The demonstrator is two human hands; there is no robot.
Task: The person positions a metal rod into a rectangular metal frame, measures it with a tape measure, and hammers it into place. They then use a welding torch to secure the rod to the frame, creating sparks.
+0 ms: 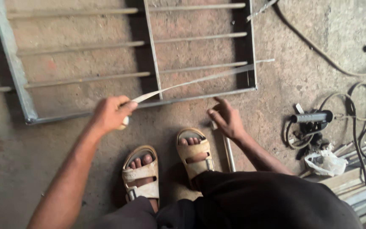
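Observation:
My left hand (110, 113) is closed around the case of a tape measure, with its pale blade (200, 79) pulled out to the right across a grey metal grille frame (15, 72) lying on the concrete floor. The blade's tip reaches past the frame's right upright (253, 46). My right hand (226, 118) hovers just below the frame's bottom bar (191, 98), fingers spread, holding nothing. A short metal rod (228, 153) lies on the floor under that hand. My two feet in beige sandals (193, 153) stand below the frame.
Black cables (361, 114) loop over the floor at right. A black-handled tool (311, 117) lies among them, beside a crumpled white bag (326, 163). Metal bars (361, 186) are stacked at the lower right corner.

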